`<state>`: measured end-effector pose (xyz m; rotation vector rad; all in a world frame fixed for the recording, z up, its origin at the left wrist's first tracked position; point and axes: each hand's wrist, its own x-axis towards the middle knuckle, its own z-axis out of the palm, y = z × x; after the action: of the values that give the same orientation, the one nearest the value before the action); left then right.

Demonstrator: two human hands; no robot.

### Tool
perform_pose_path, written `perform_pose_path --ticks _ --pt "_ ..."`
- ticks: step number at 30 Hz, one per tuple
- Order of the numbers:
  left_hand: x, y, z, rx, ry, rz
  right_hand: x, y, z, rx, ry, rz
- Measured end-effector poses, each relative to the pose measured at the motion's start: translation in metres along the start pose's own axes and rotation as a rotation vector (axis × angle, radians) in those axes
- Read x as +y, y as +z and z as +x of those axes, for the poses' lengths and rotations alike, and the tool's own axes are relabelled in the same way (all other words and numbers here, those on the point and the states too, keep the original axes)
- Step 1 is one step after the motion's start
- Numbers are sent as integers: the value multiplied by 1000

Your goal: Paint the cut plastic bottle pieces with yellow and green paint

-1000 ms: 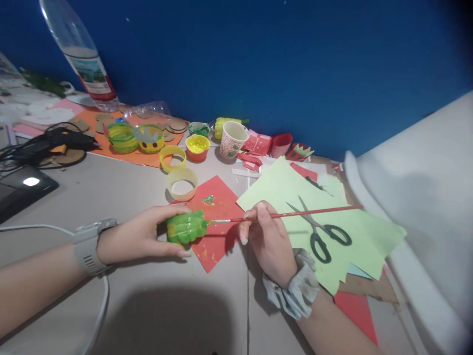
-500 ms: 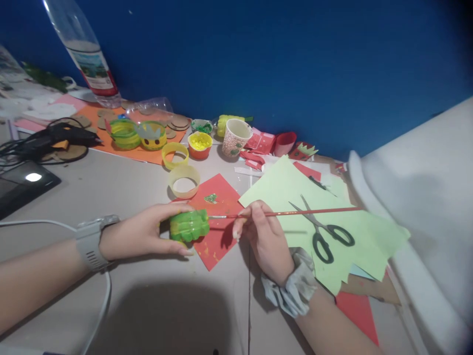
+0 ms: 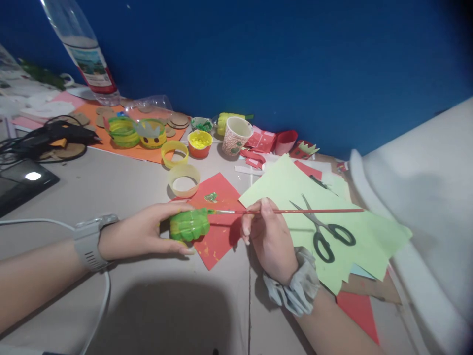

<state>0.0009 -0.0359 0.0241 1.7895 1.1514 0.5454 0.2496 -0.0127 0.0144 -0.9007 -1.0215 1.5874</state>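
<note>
My left hand (image 3: 142,230) grips a green-painted plastic bottle piece (image 3: 190,226) from its left side, thumb and fingers around it. Patches of yellow show on its wall near the palm. In my right hand (image 3: 269,236) is a long, thin red paintbrush (image 3: 314,211), pinched between thumb and fingers. The green-tipped bristles are at the upper right edge of the bottle piece. Beneath it lies a red paper square (image 3: 218,241) with yellow smears and a green paint blob (image 3: 211,197).
Black-handled scissors (image 3: 323,229) lie on pale green paper (image 3: 365,231) at right. Behind my hands stand yellow rings (image 3: 184,181), a yellow paint cup (image 3: 200,143) and a paper cup (image 3: 237,137). A glue gun (image 3: 70,132) and tall bottle (image 3: 88,64) are at left.
My right hand has shifted slightly right with the paintbrush, and more of the green bristles now shows at the bottle piece's edge. My left hand holds the bottle piece in nearly the same place.
</note>
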Motion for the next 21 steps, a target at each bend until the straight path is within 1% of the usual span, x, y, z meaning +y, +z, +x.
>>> perform_pose_path --ticks 2,5,7,10,13,15,17,19,21 --pt "1 0 0 -20 23 9 -1 1 0 -28 -1 18" --pt "0 0 0 -25 25 -12 1 1 -1 -63 38 -15" --pt "-1 0 0 -7 5 -20 2 0 0 -43 37 -36" --pt "-2 0 -1 12 -19 -8 0 1 -1 -25 -12 0" --pt "-1 0 -1 -22 6 -7 -1 2 -2 -118 -9 44" --pt "-1 0 0 -37 24 -10 -1 1 -2 -153 15 8" --pt "-1 0 1 -25 12 -22 1 0 -2 -110 13 -46" --pt "-1 0 1 1 -8 -29 1 -1 -2 -55 -11 -44" --pt "-2 0 0 4 0 -19 0 -1 -4 -73 -23 13"
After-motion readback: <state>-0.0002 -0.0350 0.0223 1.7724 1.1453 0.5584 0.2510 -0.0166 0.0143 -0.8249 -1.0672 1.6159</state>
